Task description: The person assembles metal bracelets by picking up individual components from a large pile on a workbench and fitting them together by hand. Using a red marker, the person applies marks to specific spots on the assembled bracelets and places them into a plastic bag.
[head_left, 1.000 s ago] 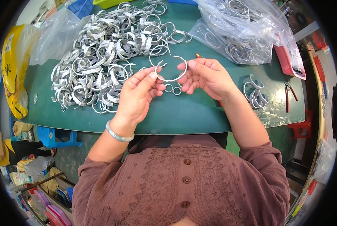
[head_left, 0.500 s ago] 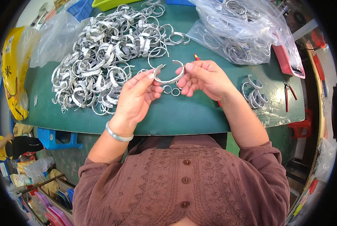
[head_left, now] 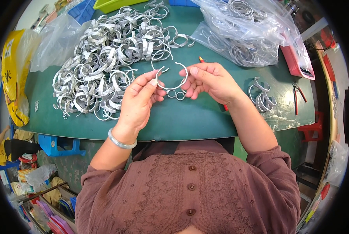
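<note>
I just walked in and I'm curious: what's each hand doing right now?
Left hand: closed, pinching the left side of a silvery C-shaped ring.
Right hand: closed, pinching that ring's right side.

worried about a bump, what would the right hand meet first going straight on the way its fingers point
The right hand holds one side of a bracelet; past that, the left hand on the opposite side looks first in line, though depth is unclear in this single view.
</note>
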Available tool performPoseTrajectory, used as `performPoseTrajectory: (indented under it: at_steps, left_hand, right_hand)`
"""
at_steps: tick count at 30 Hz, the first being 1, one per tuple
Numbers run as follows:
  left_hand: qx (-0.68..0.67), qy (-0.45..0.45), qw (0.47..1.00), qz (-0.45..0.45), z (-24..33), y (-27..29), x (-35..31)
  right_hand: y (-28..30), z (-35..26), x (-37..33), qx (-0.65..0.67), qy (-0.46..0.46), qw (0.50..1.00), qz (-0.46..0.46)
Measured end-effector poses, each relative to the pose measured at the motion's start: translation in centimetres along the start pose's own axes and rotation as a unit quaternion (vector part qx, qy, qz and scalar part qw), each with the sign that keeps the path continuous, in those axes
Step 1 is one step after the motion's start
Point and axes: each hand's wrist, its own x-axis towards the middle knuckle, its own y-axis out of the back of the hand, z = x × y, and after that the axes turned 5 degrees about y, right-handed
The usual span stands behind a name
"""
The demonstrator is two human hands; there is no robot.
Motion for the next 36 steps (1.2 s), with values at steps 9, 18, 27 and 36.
performPoseTrajectory:
  at_steps: [9, 18, 27, 36]
  left_hand:
    - [-0.066, 0.05, 0.996, -0.016, 0.5, 0.4, 0.1]
    - [-0.001, -0.013, 1.0, 0.024, 1.3, -1.4, -1.1]
    - [0.096, -0.095, 0.991, 0.011, 1.0, -1.7, -1.6]
    - [0.21, -0.23, 0.95, -0.011, -0.4, -0.4, -0.9]
  right_hand:
    - [0.1, -0.1, 0.1, 0.006, -0.02, 1.0, 0.005]
    - [0.3, 0.1, 0.2, 0.013, -0.038, 0.999, -0.009]
    - [0.3, 0.2, 0.1, 0.019, -0.029, 0.999, -0.013]
    - [0.5, 0.3, 0.3, -0.111, 0.092, 0.99, 0.014]
